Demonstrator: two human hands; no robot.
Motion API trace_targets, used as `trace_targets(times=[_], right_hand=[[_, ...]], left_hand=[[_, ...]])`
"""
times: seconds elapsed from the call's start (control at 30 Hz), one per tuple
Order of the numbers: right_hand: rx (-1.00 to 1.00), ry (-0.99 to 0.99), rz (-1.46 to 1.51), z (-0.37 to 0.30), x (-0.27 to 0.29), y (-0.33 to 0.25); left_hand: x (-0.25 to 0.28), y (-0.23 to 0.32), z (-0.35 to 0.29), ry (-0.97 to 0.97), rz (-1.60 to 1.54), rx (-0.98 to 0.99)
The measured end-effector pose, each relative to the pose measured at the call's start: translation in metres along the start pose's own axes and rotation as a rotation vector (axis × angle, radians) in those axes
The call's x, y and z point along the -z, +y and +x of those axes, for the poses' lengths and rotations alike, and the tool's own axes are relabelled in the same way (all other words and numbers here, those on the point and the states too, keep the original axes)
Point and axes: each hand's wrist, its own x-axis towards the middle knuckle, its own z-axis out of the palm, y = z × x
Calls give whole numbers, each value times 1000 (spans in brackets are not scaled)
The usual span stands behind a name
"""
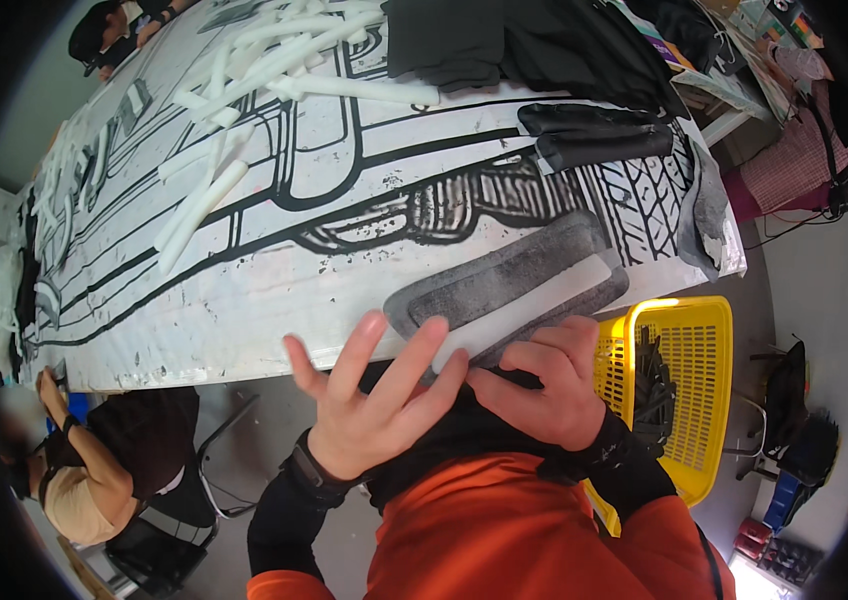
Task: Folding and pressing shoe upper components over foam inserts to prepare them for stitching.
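A long dark grey piece with rounded ends [504, 265] lies at the near edge of the table, apparently fabric or padding. Along its near side rests a white foam strip [534, 305], set at a slant. My left hand [374, 405] has its fingers spread. One of its fingertips meets the strip's near left end. My right hand [549, 385] is curled at the near edge of the grey piece, thumb and bent fingers closed on that edge. Its fingertips are partly hidden.
A white sheet with black line drawings [274, 290] covers the table. White foam strips [274, 65] are piled at the far side, beside black fabric [564, 45]. Dark rolled pieces [599, 140] lie at right. A yellow basket [709, 400] holds dark strips. Other people sit around.
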Motion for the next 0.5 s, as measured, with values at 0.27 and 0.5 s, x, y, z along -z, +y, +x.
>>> trace_targets(times=[0.27, 0.5], right_hand=[[57, -27, 43, -9, -4, 0], [82, 48, -69, -21, -4, -3]], left_hand=[[3, 5, 11, -218, -168, 161], [-2, 8, 6, -187, -139, 215]])
